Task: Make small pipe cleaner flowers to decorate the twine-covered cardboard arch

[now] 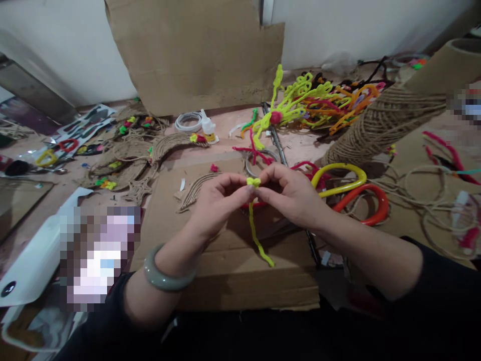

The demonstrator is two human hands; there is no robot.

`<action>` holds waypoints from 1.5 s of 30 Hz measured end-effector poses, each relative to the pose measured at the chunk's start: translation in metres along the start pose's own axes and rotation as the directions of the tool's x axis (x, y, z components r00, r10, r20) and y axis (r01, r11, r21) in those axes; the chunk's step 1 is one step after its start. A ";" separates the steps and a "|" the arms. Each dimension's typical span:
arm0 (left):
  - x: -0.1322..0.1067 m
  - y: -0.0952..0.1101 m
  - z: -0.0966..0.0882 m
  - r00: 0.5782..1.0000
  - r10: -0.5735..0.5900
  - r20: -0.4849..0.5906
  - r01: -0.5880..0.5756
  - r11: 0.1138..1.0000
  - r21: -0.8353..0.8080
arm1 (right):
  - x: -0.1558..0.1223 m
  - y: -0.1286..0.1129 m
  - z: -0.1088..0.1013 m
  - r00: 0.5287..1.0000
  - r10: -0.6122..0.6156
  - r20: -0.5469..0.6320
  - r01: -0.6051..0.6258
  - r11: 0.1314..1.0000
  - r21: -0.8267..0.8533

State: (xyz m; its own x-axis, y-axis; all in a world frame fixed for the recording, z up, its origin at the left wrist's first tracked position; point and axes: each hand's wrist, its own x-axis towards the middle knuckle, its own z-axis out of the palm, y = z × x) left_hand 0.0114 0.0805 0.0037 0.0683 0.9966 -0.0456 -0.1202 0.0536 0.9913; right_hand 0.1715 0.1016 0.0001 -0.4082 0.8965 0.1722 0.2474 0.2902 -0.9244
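Observation:
Between both hands is a yellow pipe cleaner [256,238], its top bent into a small flower-like shape and its tail hanging straight down. My left hand [225,200] pinches the looped top from the left with thumb and forefinger. From the right, my right hand [289,193] pinches the same top, its thumb meeting the left one. Under the hands lies a cardboard sheet [165,200]. A curved piece of coiled jute rope [197,189] rests on it, partly behind my left hand. Scissors with yellow and red handles [376,205] lie by my right wrist.
Behind stand a glue bottle [209,129] and a roll of clear tape [189,122]. Many coloured pipe cleaners [308,95] are heaped at the back right, beside a large cone of jute twine [379,120]. Coiled rope pieces [128,150] with small flowers lie at the left.

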 end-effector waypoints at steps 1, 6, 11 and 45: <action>0.000 0.000 0.000 1.000 0.002 -0.008 -0.002 1.000 0.013 | 0.000 0.000 -0.001 1.000 -0.010 0.016 0.010 1.000 -0.018; -0.001 0.003 0.000 1.000 0.003 0.015 -0.005 0.988 0.156 | -0.001 -0.004 -0.005 0.997 -0.013 0.077 0.017 0.999 -0.049; -0.003 0.006 0.003 0.999 0.020 0.036 -0.029 0.961 0.277 | -0.001 -0.005 -0.006 0.996 -0.060 0.058 0.069 0.983 -0.169; -0.006 0.002 -0.006 0.972 0.216 0.096 -0.236 0.874 0.425 | 0.007 -0.008 -0.007 0.960 0.214 0.183 -0.266 0.900 0.345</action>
State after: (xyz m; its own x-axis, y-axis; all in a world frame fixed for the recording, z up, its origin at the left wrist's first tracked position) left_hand 0.0052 0.0752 0.0048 0.1355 0.9740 0.1818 0.2994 -0.2151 0.9296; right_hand 0.1725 0.1078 0.0110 -0.4997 0.8610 -0.0948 0.0284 -0.0931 -0.9952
